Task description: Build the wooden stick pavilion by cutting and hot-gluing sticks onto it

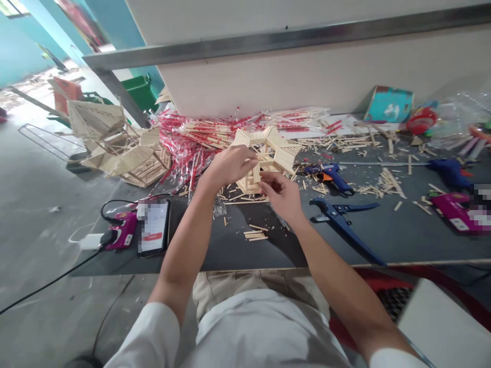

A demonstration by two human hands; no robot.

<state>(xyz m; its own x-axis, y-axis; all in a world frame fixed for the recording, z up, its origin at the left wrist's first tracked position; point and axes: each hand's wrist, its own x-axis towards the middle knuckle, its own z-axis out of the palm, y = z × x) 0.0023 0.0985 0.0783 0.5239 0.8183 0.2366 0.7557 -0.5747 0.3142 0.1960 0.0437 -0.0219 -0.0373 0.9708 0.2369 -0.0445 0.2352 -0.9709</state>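
Observation:
A star-shaped model built from thin wooden sticks [282, 156] stands on the dark table in front of me. My left hand [233, 164] reaches over its near left side, thumb and fingers bent together at a stick panel. On the near right side my right hand [283, 197] pinches the same panel edge between thumb and fingers. Whether a single loose stick is in either pinch is too small to tell. Several short cut sticks [255, 235] lie on the table just below my hands.
A blue glue gun [333, 176] and a blue cutter [345, 225] lie to the right, among stick scraps [387, 181]. Another glue gun [447, 171] is farther right. Left are a phone [154, 227], a purple power strip [125, 230] and a larger stick model [123, 148]. Plastic-wrapped sticks [192, 130] line the back.

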